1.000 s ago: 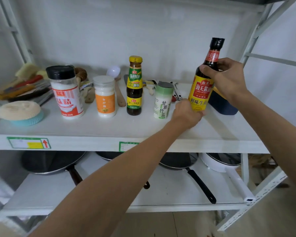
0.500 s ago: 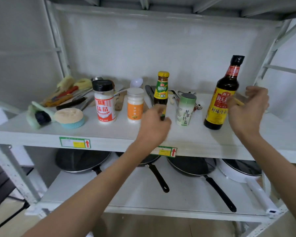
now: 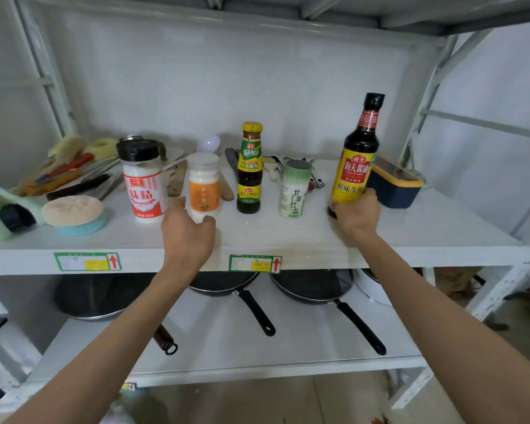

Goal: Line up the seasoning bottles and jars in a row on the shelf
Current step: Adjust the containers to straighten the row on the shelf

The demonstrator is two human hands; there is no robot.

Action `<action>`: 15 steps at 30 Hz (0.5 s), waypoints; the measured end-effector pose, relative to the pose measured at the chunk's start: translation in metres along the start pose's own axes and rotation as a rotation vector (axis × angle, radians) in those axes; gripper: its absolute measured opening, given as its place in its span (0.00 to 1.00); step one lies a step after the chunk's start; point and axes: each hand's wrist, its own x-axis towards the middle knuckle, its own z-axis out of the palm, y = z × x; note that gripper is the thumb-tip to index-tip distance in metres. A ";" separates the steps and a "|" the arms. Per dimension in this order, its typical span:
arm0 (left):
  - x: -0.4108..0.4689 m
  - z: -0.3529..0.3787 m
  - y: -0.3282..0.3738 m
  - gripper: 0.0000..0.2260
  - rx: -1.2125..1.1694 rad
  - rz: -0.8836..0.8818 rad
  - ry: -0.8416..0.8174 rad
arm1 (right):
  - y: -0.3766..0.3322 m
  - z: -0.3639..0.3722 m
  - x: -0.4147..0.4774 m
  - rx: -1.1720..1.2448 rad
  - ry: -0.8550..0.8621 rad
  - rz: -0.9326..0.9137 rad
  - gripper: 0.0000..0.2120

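Five seasonings stand in a rough row on the white shelf (image 3: 441, 228): a black-capped red-label jar (image 3: 143, 185), a white jar with an orange label (image 3: 203, 185), a small yellow-capped sauce bottle (image 3: 250, 169), a green-and-white salt shaker (image 3: 294, 191) and a tall soy sauce bottle (image 3: 360, 154). My right hand (image 3: 357, 215) grips the soy sauce bottle low down, at the right end of the row. My left hand (image 3: 187, 231) sits in front of the orange-label jar's base with thumb and fingers apart. The base is hidden, so I cannot tell if they touch.
A dark blue box with a yellow rim (image 3: 393, 188) stands just right of the soy sauce bottle. Sponges (image 3: 72, 211) and a pile of utensils (image 3: 71, 175) fill the shelf's left end, more tools lie behind the row. Frying pans (image 3: 312, 286) rest on the lower shelf.
My right hand, apart from the soy sauce bottle half a second ago, has closed on its lower part. My left hand has shifted left from the small sauce bottle to the orange-label jar.
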 end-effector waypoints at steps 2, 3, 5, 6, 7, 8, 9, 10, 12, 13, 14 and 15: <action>0.001 0.004 -0.001 0.26 0.003 -0.007 -0.003 | 0.006 -0.003 0.003 -0.020 -0.003 -0.035 0.24; 0.002 0.006 -0.002 0.25 0.008 -0.005 -0.009 | 0.010 -0.004 0.006 -0.038 -0.009 -0.049 0.24; 0.004 0.009 -0.004 0.22 0.017 0.009 -0.030 | 0.016 -0.010 0.012 -0.075 -0.021 -0.056 0.24; 0.005 0.010 -0.006 0.22 0.027 0.013 -0.042 | 0.019 -0.013 0.015 -0.089 -0.024 -0.053 0.24; 0.006 0.012 -0.008 0.22 0.043 0.010 -0.054 | 0.021 -0.017 0.019 -0.096 -0.023 -0.051 0.23; 0.007 0.013 -0.010 0.23 0.060 0.006 -0.067 | 0.025 -0.022 0.023 -0.103 -0.021 -0.051 0.23; 0.007 0.014 -0.011 0.24 0.074 0.003 -0.077 | 0.028 -0.026 0.027 -0.112 -0.021 -0.053 0.22; 0.007 0.015 -0.013 0.25 0.081 0.002 -0.084 | 0.031 -0.031 0.030 -0.123 -0.022 -0.054 0.22; 0.005 0.015 -0.014 0.25 0.084 0.000 -0.095 | 0.039 -0.042 0.039 -0.144 -0.019 -0.047 0.22; 0.004 0.015 -0.014 0.26 0.087 0.002 -0.101 | 0.042 -0.047 0.042 -0.147 -0.019 -0.035 0.23; 0.003 0.014 -0.015 0.25 0.087 0.005 -0.106 | 0.044 -0.051 0.045 -0.146 -0.019 -0.022 0.24; 0.004 0.012 -0.016 0.25 0.084 0.004 -0.106 | 0.046 -0.054 0.048 -0.145 -0.022 -0.013 0.24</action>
